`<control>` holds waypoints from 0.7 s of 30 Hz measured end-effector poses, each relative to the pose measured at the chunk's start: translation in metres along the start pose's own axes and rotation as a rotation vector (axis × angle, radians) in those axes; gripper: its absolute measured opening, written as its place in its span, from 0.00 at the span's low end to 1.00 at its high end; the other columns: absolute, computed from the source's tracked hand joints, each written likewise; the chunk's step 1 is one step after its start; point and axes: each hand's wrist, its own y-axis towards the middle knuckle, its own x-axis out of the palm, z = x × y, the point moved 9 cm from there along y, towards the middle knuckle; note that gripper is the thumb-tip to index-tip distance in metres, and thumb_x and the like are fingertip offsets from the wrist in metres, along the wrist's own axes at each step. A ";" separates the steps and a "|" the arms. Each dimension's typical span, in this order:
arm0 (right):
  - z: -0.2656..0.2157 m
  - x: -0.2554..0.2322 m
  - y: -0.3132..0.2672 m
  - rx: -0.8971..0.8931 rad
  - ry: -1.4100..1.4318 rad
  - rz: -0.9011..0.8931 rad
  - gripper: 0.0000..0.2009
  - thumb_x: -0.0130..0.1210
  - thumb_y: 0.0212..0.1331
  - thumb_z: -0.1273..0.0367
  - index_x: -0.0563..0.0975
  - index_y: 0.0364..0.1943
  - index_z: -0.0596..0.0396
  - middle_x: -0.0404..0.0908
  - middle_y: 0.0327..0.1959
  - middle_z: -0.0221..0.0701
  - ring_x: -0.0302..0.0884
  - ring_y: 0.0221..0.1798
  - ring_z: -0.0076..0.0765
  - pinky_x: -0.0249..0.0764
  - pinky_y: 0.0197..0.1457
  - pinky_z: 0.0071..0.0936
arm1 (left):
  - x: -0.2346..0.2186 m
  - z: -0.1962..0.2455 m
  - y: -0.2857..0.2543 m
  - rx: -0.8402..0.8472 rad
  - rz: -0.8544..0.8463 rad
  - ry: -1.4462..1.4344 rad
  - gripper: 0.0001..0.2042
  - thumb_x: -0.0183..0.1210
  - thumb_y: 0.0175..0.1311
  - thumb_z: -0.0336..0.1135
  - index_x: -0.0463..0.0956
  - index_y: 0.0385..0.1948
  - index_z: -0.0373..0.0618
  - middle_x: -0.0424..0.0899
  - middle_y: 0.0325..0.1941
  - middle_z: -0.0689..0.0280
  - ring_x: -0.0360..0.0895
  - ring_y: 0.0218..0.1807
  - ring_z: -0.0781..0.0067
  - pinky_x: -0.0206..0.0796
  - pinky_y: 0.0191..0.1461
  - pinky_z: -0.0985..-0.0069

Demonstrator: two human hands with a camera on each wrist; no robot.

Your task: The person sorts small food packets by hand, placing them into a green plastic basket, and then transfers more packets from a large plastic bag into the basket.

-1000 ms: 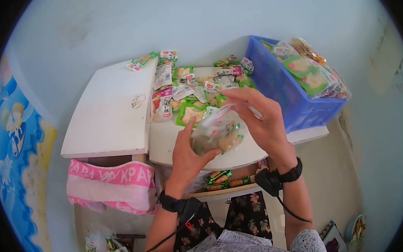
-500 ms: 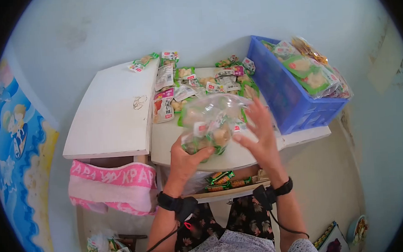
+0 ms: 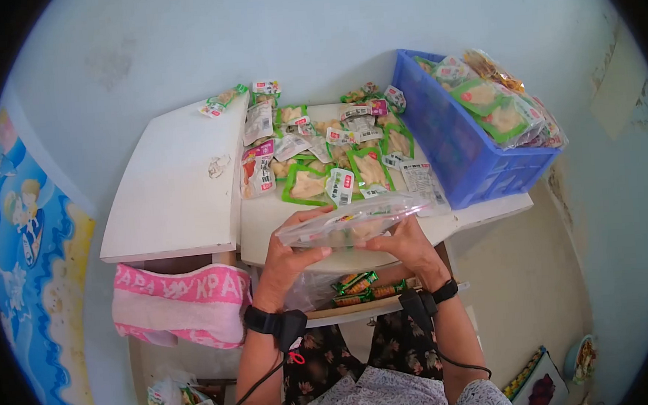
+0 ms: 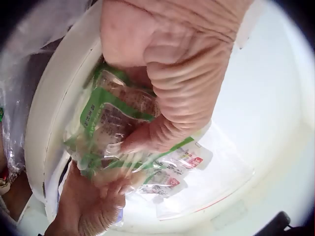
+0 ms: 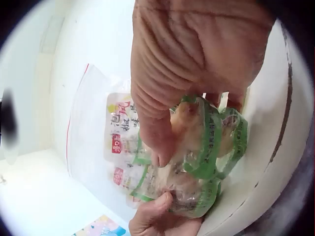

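Left hand and right hand, fingers curled, grip a clear plastic bag of green-edged snack packets flat at the round white tabletop's near edge, apparently levelling the contents.

Clear plastic bag stuffed with green-edged snack packets, held flat and level just above the near edge of the round white surface, open end with a thin red strip pointing away.
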 end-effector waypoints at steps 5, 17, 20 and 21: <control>0.004 -0.003 -0.003 -0.019 -0.078 0.054 0.36 0.73 0.45 0.80 0.72 0.64 0.62 0.82 0.56 0.35 0.79 0.60 0.33 0.75 0.67 0.34 | 0.009 0.007 0.005 0.210 0.084 0.077 0.48 0.74 0.49 0.25 0.56 0.76 0.43 0.73 0.68 0.61 0.70 0.70 0.64 0.62 0.73 0.67; -0.020 -0.001 -0.012 -0.317 -0.278 0.046 0.40 0.71 0.46 0.78 0.68 0.69 0.62 0.74 0.67 0.38 0.71 0.68 0.34 0.66 0.73 0.36 | 0.016 0.020 -0.003 0.178 0.182 0.090 0.48 0.69 0.49 0.23 0.54 0.77 0.41 0.73 0.67 0.56 0.76 0.64 0.64 0.68 0.69 0.67; -0.022 0.000 -0.008 -0.262 -0.114 -0.002 0.42 0.72 0.44 0.78 0.67 0.70 0.62 0.74 0.68 0.38 0.70 0.70 0.35 0.65 0.75 0.37 | 0.009 -0.001 0.003 0.082 0.123 -0.004 0.50 0.67 0.49 0.22 0.50 0.79 0.42 0.71 0.69 0.56 0.74 0.66 0.64 0.65 0.71 0.67; -0.021 0.000 -0.007 -0.281 -0.150 0.007 0.43 0.72 0.44 0.78 0.67 0.71 0.61 0.73 0.69 0.38 0.69 0.71 0.36 0.65 0.76 0.38 | 0.008 -0.001 0.006 0.112 0.132 0.000 0.51 0.66 0.49 0.22 0.49 0.80 0.42 0.70 0.70 0.56 0.73 0.67 0.64 0.64 0.72 0.67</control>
